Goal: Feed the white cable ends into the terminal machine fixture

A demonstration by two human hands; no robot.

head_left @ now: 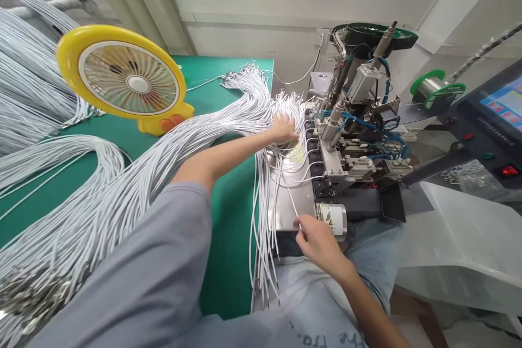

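Note:
My right hand [320,242] is closed in a pinch on the end of a white cable [292,201], in front of the metal plate. My left hand [284,129] reaches across to a bundle of white cables [285,106] and lies on it with its fingers somewhat apart. Whether a single cable is between those fingers cannot be made out. Several white cables run from the bundle over the metal plate [285,212] into a row of black holders [320,168] along the machine [338,136]. Other cable ends hang over the table's near edge.
A yellow duck-shaped fan [69,60] stands on the green table [228,206]. More white cables [101,190] sweep across the left side. Beside my right hand sits a labelled cylinder [334,219]. On the right are a control panel [489,125], a wire spool [436,87] and a white chute [468,223].

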